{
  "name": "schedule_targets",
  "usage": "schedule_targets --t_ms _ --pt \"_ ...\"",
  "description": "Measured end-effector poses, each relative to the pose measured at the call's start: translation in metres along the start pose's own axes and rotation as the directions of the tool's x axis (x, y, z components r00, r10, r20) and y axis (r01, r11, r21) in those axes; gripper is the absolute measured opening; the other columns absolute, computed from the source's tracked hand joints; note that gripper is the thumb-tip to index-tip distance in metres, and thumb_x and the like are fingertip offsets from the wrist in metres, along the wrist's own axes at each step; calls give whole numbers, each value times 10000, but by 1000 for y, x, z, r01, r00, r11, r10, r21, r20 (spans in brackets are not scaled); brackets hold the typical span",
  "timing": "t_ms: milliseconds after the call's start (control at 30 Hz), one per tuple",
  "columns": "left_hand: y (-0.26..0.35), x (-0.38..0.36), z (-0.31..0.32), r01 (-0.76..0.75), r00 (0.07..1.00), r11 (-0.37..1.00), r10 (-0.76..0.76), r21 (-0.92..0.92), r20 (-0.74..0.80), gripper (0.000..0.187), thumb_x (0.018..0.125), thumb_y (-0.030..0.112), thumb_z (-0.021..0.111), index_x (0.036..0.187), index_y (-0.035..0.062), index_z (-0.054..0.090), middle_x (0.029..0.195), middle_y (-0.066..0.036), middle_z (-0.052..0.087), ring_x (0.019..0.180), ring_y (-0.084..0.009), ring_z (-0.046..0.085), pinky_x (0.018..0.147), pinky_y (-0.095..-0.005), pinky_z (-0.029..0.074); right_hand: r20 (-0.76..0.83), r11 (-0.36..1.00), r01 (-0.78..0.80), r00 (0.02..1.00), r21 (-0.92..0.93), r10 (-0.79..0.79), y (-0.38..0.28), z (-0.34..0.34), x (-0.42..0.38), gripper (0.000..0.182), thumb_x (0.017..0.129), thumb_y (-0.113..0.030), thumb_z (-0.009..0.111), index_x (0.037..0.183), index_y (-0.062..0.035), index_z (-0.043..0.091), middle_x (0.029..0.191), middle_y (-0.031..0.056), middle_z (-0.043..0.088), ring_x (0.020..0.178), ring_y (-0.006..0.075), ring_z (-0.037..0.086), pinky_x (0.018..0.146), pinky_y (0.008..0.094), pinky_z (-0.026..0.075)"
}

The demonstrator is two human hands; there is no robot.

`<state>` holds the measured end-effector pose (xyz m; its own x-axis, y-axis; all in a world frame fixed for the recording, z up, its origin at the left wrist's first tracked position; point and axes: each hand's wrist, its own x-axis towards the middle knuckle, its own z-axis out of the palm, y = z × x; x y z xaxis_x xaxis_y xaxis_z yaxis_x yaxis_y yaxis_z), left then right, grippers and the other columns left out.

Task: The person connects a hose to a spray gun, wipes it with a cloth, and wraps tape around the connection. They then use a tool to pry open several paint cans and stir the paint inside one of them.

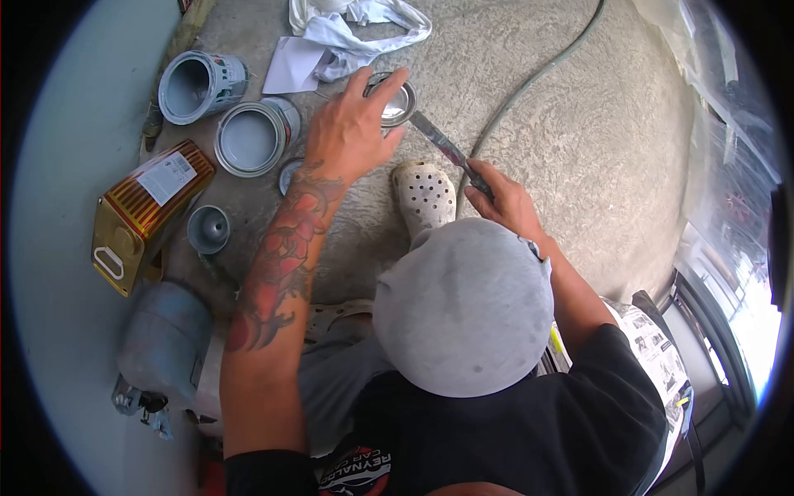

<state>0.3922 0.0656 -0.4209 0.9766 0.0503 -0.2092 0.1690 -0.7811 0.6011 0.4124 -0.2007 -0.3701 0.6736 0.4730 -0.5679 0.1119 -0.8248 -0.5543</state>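
Note:
My left hand [351,124] reaches over a small round tin [399,103] with a shiny silver middle. Its fingers curve across the near side and rim, the thumb at the lower edge. In my right hand [509,198] is a putty knife [440,140], gripped by its dark handle. The stained blade points up and left, its tip right at the tin's rim. Left of my left hand stands an open paint can [248,139] with grey paint inside. Another open can [194,85], grey-coated within, is tilted behind it. Part of a round lid [289,175] shows beside my left wrist.
A gold-and-red rectangular tin [153,207] lies at the left, near a grey cup [208,229] and a grey tank [164,339]. White cloth [364,37] and a paper sheet [294,64] lie ahead. A hose [546,70] crosses the concrete floor. Plastic sheeting [728,124] hangs right.

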Motion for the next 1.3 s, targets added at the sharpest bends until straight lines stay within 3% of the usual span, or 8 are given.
schedule_targets --t_ms 433,567,633,733,800,867,1133,1300 --pt "-29 9 24 -15 994 896 -37 -443 -107 805 690 203 873 1383 97 477 1309 -163 595 1149 -368 627 982 -438 511 -13 997 73 997 -3 -73 -8 -11 2 442 927 -220 670 1332 -82 557 1094 240 684 958 414 681 799 444 545" --pt "-30 8 14 -17 979 855 -92 -518 -184 794 685 207 903 1346 45 493 1238 -149 641 1155 -286 635 990 -377 498 30 998 21 999 62 -23 -42 -44 4 461 910 -176 703 1324 -52 541 943 184 667 784 275 657 721 360 518" --pt "-24 3 -13 -51 950 719 -179 -693 -256 760 700 237 911 1314 20 520 1179 -98 661 1091 -197 643 974 -330 498 72 978 -79 995 193 66 -66 -64 1 466 888 -115 717 1301 -29 518 828 93 558 708 136 511 659 282 446" --pt "-17 -7 -55 -174 939 275 -242 -946 -243 663 715 298 914 1209 18 573 1123 -87 687 1060 -164 650 919 -326 528 -38 937 6 999 350 7 -88 -87 -1 470 879 -98 713 1294 -27 506 860 82 556 733 142 521 672 283 442" --pt "-24 -14 -71 -264 908 258 -258 -929 -330 705 729 426 903 1199 9 584 1128 -78 687 1063 -140 639 927 -320 519 -100 932 76 994 354 -43 -115 -102 -3 466 860 -68 707 1292 -26 535 883 84 563 723 157 518 665 277 431" --pt "-21 -29 -93 -231 916 203 -283 -951 -283 859 722 618 835 1260 3 571 1148 -82 664 1068 -174 646 917 -332 531 -149 922 361 913 -141 -381 -146 -118 -10 448 847 -33 684 1281 -27 573 880 101 569 719 176 529 658 273 428" --pt "-14 -79 -143 -391 860 203 -267 -898 -435 776 740 386 908 1277 6 496 1131 -78 664 1069 -158 635 945 -305 506 -29 774 546 811 -322 -584 -222 -117 -55 506 831 -2 671 1326 -79 597 810 140 591 657 319 608 596 401 480" --pt "-17 -89 -150 -421 775 458 -266 -783 -573 744 732 345 920 1243 4 499 1102 -71 679 972 -142 663 890 -284 528 0 763 555 808 -332 -589 -243 -108 -70 502 829 -26 674 1321 -81 599 799 145 588 655 342 609 590 428 477"
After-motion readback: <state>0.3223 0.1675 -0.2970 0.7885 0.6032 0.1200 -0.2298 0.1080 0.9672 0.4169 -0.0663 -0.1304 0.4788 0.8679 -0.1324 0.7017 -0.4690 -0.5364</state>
